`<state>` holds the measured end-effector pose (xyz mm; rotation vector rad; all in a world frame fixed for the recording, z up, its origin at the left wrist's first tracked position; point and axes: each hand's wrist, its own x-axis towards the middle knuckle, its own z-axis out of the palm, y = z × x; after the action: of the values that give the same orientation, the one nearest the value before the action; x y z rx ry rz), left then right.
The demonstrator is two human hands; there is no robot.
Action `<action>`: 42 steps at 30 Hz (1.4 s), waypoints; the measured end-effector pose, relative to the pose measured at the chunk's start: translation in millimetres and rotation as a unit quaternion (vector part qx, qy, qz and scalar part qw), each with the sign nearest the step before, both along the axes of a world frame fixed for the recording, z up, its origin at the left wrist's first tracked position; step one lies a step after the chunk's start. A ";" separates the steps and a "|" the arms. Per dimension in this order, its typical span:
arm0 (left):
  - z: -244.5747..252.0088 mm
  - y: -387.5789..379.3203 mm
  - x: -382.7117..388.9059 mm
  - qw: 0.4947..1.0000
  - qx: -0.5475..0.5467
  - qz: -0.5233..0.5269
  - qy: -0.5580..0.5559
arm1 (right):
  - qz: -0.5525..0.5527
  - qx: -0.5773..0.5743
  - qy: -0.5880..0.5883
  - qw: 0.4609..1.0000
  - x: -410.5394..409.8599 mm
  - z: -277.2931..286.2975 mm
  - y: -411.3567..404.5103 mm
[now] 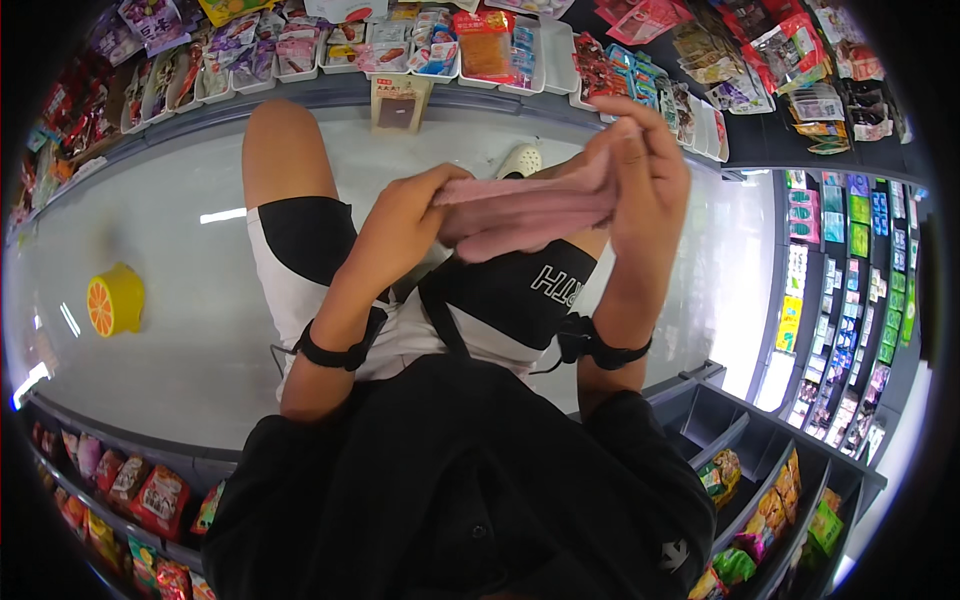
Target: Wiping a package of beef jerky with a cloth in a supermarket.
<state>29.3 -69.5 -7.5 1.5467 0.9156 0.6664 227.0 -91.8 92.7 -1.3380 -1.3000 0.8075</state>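
A folded pink cloth (525, 214) is stretched between my two hands above my lap. Its left end is pinched between the thumb and fingers of my left hand (412, 217). My right hand (649, 165) grips the other end, raised a little higher, with its thumb and fingers bent round the cloth. A brown packet (397, 106) in a pale wrapper stands upright against the front of the shelf, past the cloth. White plastic trays of snack packets line that shelf, and one white tray (556, 56) shows its bare inside.
A yellow stool (127, 298) with an orange-slice pattern stands on the pale floor (187, 360) at left. Snack shelves (127, 442) rise behind me at lower left, and a divided rack (739, 435) at lower right. A cream clog (521, 160) shows beyond the cloth.
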 end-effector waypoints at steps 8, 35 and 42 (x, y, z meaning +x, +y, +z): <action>21.0 12.9 7.6 0.974 0.167 0.069 -0.135 | 0.302 -0.237 -0.074 0.921 89.8 -90.2 27.0; 70.4 143.7 12.3 0.985 -0.056 0.016 -0.162 | 0.014 0.077 -0.461 0.884 -3.8 -14.9 85.5; 73.5 272.3 -4.3 0.952 0.161 0.236 -0.110 | -0.036 0.089 -0.481 0.872 6.8 -6.9 121.2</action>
<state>25.0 202.8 66.0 1.4997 1.0520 1.3602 233.8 29.3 85.9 -1.6884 -1.9967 -0.1127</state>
